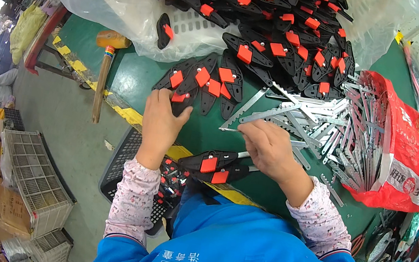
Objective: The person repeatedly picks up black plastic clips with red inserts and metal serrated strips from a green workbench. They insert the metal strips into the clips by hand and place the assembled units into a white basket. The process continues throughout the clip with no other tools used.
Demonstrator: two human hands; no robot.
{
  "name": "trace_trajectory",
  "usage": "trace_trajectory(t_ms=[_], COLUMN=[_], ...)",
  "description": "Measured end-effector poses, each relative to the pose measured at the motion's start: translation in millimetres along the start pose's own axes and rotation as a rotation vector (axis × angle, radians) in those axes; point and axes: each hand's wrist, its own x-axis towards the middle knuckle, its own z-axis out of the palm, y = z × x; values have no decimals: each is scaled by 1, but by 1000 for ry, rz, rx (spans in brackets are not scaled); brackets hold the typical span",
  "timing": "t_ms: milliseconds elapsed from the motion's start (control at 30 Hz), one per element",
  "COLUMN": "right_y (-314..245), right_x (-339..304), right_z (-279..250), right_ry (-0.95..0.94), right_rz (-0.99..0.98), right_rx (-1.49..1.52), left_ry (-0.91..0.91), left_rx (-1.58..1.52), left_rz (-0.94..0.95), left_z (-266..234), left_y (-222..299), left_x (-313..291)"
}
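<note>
My left hand (162,118) is closed on a black plastic piece with a red block (180,97) on it. In the fingertips of my right hand (268,147) is a thin silver metal strip (229,129), its free end pointing left toward the held piece. Beyond my left hand lie several like black pieces (211,84) with red blocks. Just past my right hand, loose toothed metal strips (326,119) spread from a red bag. Between my forearms, two black pieces (209,164) with metal strips in them rest at the table's near edge.
Black and red pieces (290,34) are heaped on clear plastic at the far side. The red bag (409,151) stands right on the green table (131,72). A mallet (105,70) lies across the left edge. Below the edge is a dark basket (119,163) containing pieces.
</note>
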Motion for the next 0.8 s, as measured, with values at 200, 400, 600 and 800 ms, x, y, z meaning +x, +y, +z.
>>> trace_trajectory(t_ms=[200,400,600,800], right_y=[-6,-15,-17,-15], right_x=[-14,-6,-2,-6], right_z=[-5,2,1,-9], right_ry=[0,70,94,21], right_rz=[222,278,246,100], right_rx=[38,131,191,22], left_ry=[-151,-131,-271,-218], left_rx=[-185,-103,-177,-126], left_rz=[-284,-75,57,169], left_z=[-37,-50,-55,-51], left_y=[-5,1,24,23], left_x=[-28,-48,-48,-45])
